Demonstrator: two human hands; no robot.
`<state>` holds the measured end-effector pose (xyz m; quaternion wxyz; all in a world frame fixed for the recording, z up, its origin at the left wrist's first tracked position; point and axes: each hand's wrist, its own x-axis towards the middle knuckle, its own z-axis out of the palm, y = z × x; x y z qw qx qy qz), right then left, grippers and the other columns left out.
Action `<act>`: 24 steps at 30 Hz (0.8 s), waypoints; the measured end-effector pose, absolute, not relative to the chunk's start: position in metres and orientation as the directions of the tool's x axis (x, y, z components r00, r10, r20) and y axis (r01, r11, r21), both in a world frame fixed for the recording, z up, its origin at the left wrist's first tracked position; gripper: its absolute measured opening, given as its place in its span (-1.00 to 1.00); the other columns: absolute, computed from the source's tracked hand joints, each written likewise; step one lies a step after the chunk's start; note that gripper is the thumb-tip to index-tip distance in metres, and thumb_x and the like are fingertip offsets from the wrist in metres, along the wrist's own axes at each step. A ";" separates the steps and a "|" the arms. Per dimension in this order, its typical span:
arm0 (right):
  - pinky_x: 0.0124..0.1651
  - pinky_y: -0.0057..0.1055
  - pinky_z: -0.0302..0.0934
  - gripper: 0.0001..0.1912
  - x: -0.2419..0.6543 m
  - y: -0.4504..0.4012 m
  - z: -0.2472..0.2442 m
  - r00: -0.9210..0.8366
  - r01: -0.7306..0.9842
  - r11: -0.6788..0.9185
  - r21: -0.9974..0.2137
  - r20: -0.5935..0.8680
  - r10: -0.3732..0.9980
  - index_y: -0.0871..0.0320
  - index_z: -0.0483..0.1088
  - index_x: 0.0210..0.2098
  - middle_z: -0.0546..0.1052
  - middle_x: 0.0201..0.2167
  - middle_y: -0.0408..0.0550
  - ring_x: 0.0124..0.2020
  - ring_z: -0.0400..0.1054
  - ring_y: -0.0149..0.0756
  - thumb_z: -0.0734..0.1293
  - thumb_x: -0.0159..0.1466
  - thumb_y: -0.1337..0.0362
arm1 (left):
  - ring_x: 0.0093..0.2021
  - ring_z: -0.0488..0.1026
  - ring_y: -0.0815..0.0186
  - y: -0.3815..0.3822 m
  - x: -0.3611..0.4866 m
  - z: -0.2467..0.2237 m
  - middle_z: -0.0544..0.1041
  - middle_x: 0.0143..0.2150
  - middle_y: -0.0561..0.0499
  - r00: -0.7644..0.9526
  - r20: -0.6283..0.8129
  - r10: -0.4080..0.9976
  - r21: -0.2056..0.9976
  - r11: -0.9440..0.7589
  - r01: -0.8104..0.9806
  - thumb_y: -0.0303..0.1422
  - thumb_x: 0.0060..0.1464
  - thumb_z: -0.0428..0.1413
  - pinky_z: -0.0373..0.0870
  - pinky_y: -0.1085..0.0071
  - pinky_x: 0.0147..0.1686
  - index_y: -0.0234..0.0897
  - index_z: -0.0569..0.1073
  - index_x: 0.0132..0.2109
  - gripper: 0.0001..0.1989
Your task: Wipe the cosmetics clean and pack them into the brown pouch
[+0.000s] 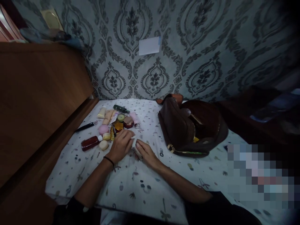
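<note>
Both my hands are close together over the bedsheet, in the middle of the view. My right hand [147, 154] is closed around a small whitish, block-like object [136, 149], whose kind I cannot make out. My left hand [122, 144] has its fingers pressed together at the upper end of that object, where a thin white bit [133, 137] shows at the fingertips. Just left of it lie a cream jar [103, 145], a dark red bottle with a white cap [91, 143], a pink round item [103, 129] and a small yellow vial [112, 133].
A brown leather bag [178, 125] stands unzipped on the right. Several tubes and jars, including a green bottle [121, 108] and a pink tube [134, 119], lie behind my left hand. A black pen-like item [86, 126] rests beside the wooden cabinet [42, 109]. Patterned wallpaper rises behind.
</note>
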<state>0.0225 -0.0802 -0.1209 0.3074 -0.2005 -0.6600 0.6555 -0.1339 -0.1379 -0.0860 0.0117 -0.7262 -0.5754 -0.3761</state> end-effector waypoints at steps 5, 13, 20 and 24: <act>-0.55 -0.47 0.13 -0.45 0.019 -0.080 -0.125 -0.793 -0.198 -0.292 -0.936 -0.021 0.608 0.14 0.36 -0.14 0.45 -0.54 -0.18 -0.62 0.27 -0.44 0.36 0.16 -0.20 | -0.33 0.34 0.33 -0.130 -0.136 -0.092 0.42 -0.34 0.05 -0.321 0.355 0.878 0.901 -0.229 0.369 -0.24 0.25 0.01 0.28 0.45 -0.31 -0.26 0.39 -0.18 -0.81; -0.52 -0.55 0.18 -0.53 0.023 -0.079 -0.119 -0.803 -0.285 -0.556 -0.780 -0.122 0.583 0.05 0.26 -0.16 0.56 -0.47 -0.14 -0.55 0.37 -0.43 0.53 0.08 0.08 | -0.41 0.33 0.44 -0.125 -0.124 -0.100 0.39 -0.35 0.12 -0.441 0.059 0.895 0.922 -0.218 -0.319 -0.13 -0.05 0.29 0.29 0.55 -0.43 -0.24 0.36 -0.24 -0.63; -0.35 -0.45 0.33 -0.61 0.023 -0.075 -0.118 -0.752 -0.359 -0.598 -0.717 -0.156 0.640 0.09 0.35 -0.25 0.56 -0.37 -0.12 -0.38 0.43 -0.38 0.52 0.08 0.05 | -0.37 0.36 0.45 -0.124 -0.120 -0.104 0.40 -0.32 0.12 -0.466 0.032 0.884 0.885 -0.242 -0.398 -0.17 -0.14 0.35 0.34 0.55 -0.37 -0.24 0.32 -0.26 -0.58; -0.36 -0.46 0.32 -0.57 0.019 -0.077 -0.119 -0.718 -0.377 -0.585 -0.718 -0.172 0.674 0.09 0.37 -0.28 0.53 -0.42 -0.18 -0.42 0.39 -0.40 0.56 0.02 0.03 | -0.47 0.26 0.46 -0.121 -0.119 -0.114 0.35 -0.40 0.16 -0.508 0.102 0.855 0.938 -0.253 -0.237 -0.21 -0.03 0.27 0.23 0.56 -0.46 -0.22 0.30 -0.25 -0.67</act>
